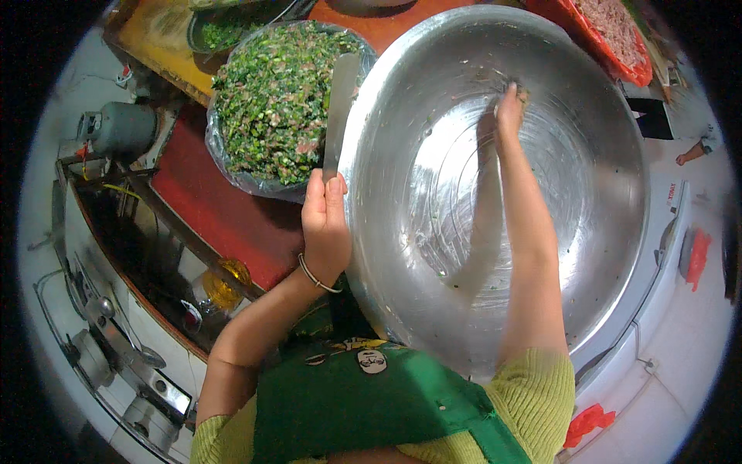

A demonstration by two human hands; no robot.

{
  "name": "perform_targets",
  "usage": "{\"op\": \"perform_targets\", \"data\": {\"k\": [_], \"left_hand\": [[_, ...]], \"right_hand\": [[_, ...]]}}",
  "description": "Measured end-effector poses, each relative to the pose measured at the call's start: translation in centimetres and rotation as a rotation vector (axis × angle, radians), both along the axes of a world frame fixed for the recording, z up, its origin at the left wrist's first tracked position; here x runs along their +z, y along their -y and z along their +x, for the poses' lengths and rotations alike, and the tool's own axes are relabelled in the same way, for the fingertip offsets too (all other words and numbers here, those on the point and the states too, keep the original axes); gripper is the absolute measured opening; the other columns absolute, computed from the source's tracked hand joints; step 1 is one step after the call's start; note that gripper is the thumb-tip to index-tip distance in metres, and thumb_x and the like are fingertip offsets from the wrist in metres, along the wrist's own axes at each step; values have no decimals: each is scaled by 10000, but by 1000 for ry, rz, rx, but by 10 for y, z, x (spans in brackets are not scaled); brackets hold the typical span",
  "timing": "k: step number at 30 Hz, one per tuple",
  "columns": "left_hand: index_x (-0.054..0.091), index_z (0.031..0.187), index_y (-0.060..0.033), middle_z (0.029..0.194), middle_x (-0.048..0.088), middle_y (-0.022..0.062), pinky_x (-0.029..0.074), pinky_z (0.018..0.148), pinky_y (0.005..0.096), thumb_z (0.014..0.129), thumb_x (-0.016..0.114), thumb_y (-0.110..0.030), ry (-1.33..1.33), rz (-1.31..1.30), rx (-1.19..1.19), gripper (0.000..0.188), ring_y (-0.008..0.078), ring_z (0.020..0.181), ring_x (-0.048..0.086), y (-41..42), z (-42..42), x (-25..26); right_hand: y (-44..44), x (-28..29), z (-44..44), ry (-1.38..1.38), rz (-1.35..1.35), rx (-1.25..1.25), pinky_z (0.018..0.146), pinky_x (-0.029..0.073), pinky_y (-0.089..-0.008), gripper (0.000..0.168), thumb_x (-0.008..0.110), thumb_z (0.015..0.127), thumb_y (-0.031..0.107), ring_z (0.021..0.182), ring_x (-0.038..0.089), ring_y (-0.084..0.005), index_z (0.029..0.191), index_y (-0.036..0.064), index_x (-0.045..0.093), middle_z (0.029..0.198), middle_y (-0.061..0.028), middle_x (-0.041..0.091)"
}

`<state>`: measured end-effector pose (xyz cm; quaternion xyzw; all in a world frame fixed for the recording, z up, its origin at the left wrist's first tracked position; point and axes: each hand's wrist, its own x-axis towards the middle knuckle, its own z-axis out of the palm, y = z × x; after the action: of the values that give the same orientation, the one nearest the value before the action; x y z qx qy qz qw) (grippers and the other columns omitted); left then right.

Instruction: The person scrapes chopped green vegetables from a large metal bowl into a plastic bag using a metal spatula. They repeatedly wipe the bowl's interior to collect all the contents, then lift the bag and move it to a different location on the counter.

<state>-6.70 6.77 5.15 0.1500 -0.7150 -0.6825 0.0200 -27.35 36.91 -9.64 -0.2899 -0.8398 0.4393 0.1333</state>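
A flat metal blade [341,110] stands between the fingers of my left hand [326,217], next to the near-left rim of a large stainless steel basin [452,232]. The blade lies along the right side of a mound of chopped greens mixed with minced meat [278,104], heaped in a plastic-lined container [217,153]. Down inside the basin, my right hand [510,113] is close to the far wall, with small food scraps about its fingertips. Blur hides its exact grip. Wet streaks and green bits cling to the basin's inner surface.
Pale minced meat [608,29] fills a red plastic bag at the far right. A bowl of chopped greens [217,36] is at the back left, and a gas cylinder [124,130] at left. Under the basin's right side is a white chest freezer [666,232]. Another person's hand [688,155] shows at right.
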Motion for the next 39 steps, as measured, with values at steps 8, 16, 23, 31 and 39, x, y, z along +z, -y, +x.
{"op": "perform_targets", "data": {"k": [8, 16, 23, 31, 39], "left_hand": [[460, 926, -10, 788, 463, -5, 365, 717, 225, 934, 373, -204, -15, -41, 23, 213, 90, 751, 419, 1, 3, -4], [450, 960, -5, 810, 450, -9, 357, 738, 216, 935, 373, -202, -21, 43, -5, 213, 84, 775, 407, 4, 4, -7], [452, 941, -5, 762, 437, 2, 359, 652, 209, 932, 382, -153, -34, 143, 26, 165, 68, 717, 374, -3, 0, -8], [438, 904, -6, 765, 430, -12, 366, 662, 211, 936, 369, -159, 92, 126, 115, 171, 74, 714, 386, -1, 0, -10], [443, 911, 4, 689, 437, 50, 382, 617, 248, 934, 388, -180, -125, 129, 38, 193, 94, 665, 393, 2, 11, -22]], "right_hand": [[165, 47, 71, -319, -302, 464, 1067, 136, -350, 582, 386, 898, 232, 1306, 171, -319, 1354, -35, 141, 1408, -208, 169], [114, 52, 195, 235, -133, 923, 1038, 225, -352, 457, 381, 881, 180, 1263, 292, -284, 1297, -2, 328, 1357, -171, 318], [25, 30, 6, -186, 353, 326, 1035, 232, -331, 503, 360, 909, 263, 1279, 245, -308, 1315, -24, 286, 1404, -184, 194], [131, 25, 113, 32, 239, 698, 1039, 228, -346, 521, 450, 878, 185, 1268, 258, -332, 1314, -35, 272, 1398, -193, 211], [144, 90, 292, 408, -105, 1063, 1038, 232, -353, 460, 372, 920, 240, 1220, 345, -321, 1278, -48, 335, 1337, -214, 313]]}}
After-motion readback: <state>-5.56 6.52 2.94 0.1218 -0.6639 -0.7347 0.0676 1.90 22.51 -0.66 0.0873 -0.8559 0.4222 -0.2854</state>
